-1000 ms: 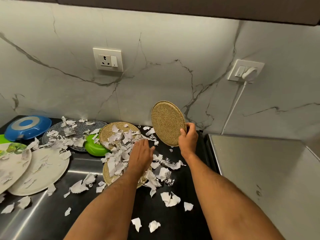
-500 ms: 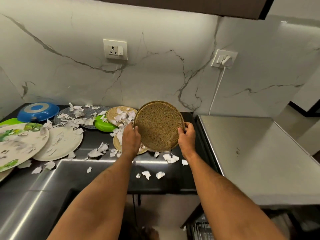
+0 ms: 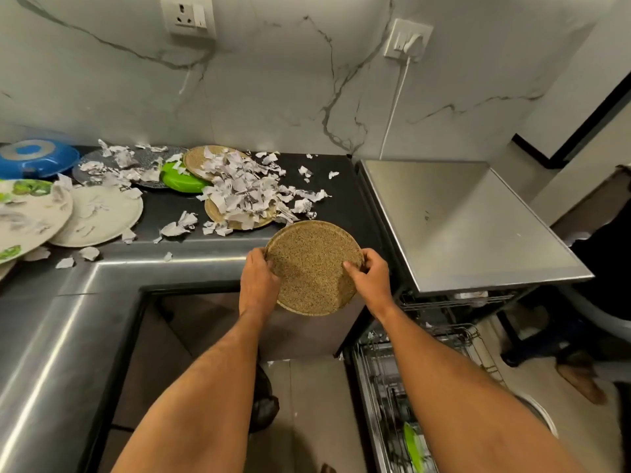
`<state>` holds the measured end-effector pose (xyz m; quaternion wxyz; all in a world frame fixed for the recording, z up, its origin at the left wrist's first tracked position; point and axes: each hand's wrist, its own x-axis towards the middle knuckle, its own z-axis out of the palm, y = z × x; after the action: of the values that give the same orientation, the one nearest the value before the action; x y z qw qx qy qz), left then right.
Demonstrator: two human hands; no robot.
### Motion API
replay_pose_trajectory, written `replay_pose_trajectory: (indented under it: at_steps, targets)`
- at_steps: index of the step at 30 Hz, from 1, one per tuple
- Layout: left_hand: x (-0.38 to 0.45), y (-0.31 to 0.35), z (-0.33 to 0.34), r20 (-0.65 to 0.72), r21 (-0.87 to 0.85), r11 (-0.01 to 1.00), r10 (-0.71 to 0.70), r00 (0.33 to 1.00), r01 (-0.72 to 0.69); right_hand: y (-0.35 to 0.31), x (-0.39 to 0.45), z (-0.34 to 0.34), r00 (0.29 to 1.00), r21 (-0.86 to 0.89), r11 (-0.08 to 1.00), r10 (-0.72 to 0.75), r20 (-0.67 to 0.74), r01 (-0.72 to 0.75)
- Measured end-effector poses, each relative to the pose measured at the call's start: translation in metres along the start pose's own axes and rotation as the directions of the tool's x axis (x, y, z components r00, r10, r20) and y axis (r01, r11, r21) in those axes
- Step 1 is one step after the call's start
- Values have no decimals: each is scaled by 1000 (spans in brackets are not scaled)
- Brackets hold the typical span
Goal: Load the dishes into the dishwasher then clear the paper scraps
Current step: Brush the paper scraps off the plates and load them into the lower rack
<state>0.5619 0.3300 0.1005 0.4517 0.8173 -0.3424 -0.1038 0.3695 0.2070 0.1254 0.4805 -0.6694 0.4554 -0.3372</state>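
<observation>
A round speckled brown plate (image 3: pixel 312 266) is held in the air past the counter's front edge. My left hand (image 3: pixel 257 278) grips its left rim and my right hand (image 3: pixel 368 278) grips its right rim. The dishwasher's pulled-out rack (image 3: pixel 392 387) lies at the lower right, with a green item (image 3: pixel 413 445) standing in it. On the black counter (image 3: pixel 341 206) torn paper scraps (image 3: pixel 246 189) cover two more brown plates (image 3: pixel 218 213). A green bowl (image 3: pixel 181 180), a dark plate (image 3: pixel 92 169), a blue dish (image 3: pixel 34 158) and white plates (image 3: pixel 99 213) lie to the left.
A steel-topped appliance (image 3: pixel 461 220) stands to the right of the counter, above the rack. A white cord (image 3: pixel 396 97) runs down from a wall plug (image 3: pixel 408 39). A steel counter edge (image 3: pixel 51 336) runs along the left. A dark bag (image 3: pixel 264 401) sits on the floor below.
The brown plate has moved from above the scraps toward me and down past the counter edge. My view has tilted down, bringing the dishwasher rack into sight.
</observation>
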Motion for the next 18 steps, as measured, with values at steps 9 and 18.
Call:
replay_pose_trajectory:
  at_steps: [9,18]
  targets:
    - [-63,-6,60,155,122,991,41,987,-60,63,-55,-55,993,-192,975,117,14,-112]
    - [-127,8,192,403,151,957,169,899,-248,195,-110,-146,963,-347,898,254,-93,-270]
